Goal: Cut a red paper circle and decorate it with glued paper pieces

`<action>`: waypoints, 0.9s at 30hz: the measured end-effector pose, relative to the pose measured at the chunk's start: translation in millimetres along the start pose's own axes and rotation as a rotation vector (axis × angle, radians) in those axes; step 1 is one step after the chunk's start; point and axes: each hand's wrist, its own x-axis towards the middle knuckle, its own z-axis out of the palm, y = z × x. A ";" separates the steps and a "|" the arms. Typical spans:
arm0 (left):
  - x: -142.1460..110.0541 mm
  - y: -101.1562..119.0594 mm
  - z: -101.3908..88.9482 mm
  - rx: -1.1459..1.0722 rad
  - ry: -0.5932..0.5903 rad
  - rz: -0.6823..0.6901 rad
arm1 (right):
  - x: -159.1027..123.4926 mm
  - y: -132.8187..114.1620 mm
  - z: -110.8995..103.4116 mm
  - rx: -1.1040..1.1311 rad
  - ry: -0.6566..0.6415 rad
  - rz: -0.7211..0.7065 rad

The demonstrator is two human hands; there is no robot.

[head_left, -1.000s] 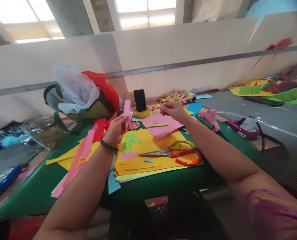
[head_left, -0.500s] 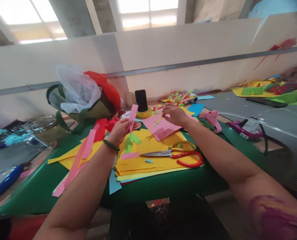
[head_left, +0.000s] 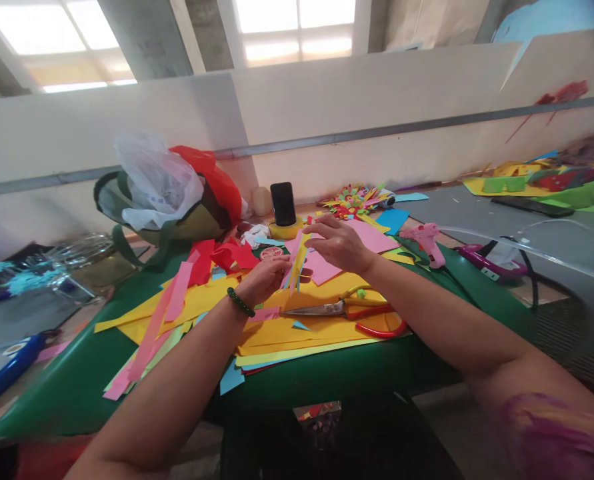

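Farthest out to the left, beyond your left hand, sits a fabric bag (head_left: 187, 227). Nearer, to the left of your wrist, loose pink lengths (head_left: 151, 327) lie already cut, with red scraps (head_left: 203, 263) just past them. Your left hand (head_left: 269, 277) pinches low on a pink strip (head_left: 287, 275), between thumb and fingers. That strip and a yellow strip (head_left: 301, 257) meet between your two hands, above the paper; whether they are joined or merely overlap, you can't tell from here. Beyond them stands a phone (head_left: 283, 203). Below, nearer your body, scissors (head_left: 321, 310) lie unheld across a stack of yellow sheets (head_left: 297, 343), much of which looks uncut. Your right hand (head_left: 337, 243) has its fingertips closed on the yellow strip's upper end. Past that hand rests a many-coloured paper cluster (head_left: 351, 200), apparently already assembled. A pink sheet (head_left: 371, 237) lies partly under your right hand, mostly whole. Farther right, a pink glue gun (head_left: 424, 241) lies unheld.
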 end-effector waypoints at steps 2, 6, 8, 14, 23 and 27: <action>-0.1 -0.2 -1.0 0.016 -0.003 0.023 | -0.7 -0.4 1.3 0.036 -0.009 0.018; 1.1 -3.6 -3.8 0.112 0.025 0.092 | -1.3 -1.7 7.9 0.250 0.031 0.253; 1.8 -5.5 -4.8 0.146 0.068 0.145 | 0.2 -1.9 11.1 0.475 0.101 0.557; 0.9 -8.7 0.8 0.288 0.041 0.146 | 9.4 -7.5 13.5 1.120 -0.042 1.195; -5.9 9.5 -0.7 0.353 0.358 0.332 | -9.3 56.3 -4.2 1.103 0.217 1.490; -9.1 19.4 -5.4 0.201 0.434 0.415 | -19.6 70.2 1.5 1.022 0.261 1.577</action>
